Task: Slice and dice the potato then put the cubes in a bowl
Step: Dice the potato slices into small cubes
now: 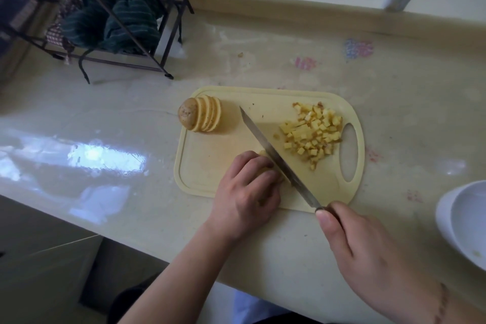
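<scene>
Head view: left hand [246, 189] fingers curled, pinning potato slices [264, 156] on board [200, 166]; right hand [368, 250] grips knife [276, 155]. Cubes [313, 135] beside blade; bowl [462, 221] right.

Soft, dim daylight from the far side. Bright glare on the glossy counter [105, 158] at left. Faint shadows beneath the cutting board [207, 155]. Wide-angle bending at the edges; slightly soft throughout, the far-left rack [86, 8] and the right-edge bowl [462, 218] blurred most.
</scene>
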`<state>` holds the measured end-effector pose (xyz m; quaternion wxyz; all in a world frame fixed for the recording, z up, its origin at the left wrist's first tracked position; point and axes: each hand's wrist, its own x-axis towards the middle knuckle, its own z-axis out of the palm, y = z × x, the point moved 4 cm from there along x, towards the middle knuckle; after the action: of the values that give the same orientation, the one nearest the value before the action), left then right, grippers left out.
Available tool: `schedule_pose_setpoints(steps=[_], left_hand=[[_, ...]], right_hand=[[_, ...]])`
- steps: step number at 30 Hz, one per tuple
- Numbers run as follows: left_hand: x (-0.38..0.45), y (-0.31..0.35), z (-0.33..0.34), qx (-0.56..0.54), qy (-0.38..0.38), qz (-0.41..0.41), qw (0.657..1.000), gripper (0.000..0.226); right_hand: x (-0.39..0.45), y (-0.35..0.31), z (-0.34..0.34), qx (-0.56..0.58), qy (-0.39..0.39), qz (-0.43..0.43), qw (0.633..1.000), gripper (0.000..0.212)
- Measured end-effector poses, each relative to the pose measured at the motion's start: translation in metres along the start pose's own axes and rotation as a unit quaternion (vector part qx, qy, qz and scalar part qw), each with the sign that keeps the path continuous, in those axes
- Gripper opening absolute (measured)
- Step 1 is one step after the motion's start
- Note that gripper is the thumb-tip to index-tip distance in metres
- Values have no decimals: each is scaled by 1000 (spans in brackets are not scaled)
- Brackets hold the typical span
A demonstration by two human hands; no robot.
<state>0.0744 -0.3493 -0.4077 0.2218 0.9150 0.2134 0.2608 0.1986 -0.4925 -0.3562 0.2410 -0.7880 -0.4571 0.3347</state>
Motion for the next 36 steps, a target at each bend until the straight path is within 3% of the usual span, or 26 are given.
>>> schedule_pose_setpoints(steps=[8, 17, 24, 32, 36], left_hand=[[-2, -2, 1, -8, 3, 6, 1000, 4], [-2, -4, 1, -13, 3, 7, 1000, 6], [-1, -2, -2, -16, 9, 14, 1000, 4], [-8, -3, -3, 2, 19, 35, 999, 6], [-9, -2, -2, 4, 22, 42, 999, 4]], right_hand=[[-11, -1, 0, 19, -3, -2, 1000, 43], [-22, 7, -4, 11, -29, 41, 999, 61], [15, -7, 5, 17, -15, 5, 1000, 43], [6, -1, -7, 10, -16, 7, 1000, 50], [2, -8, -10, 28, -35, -7, 999, 43]])
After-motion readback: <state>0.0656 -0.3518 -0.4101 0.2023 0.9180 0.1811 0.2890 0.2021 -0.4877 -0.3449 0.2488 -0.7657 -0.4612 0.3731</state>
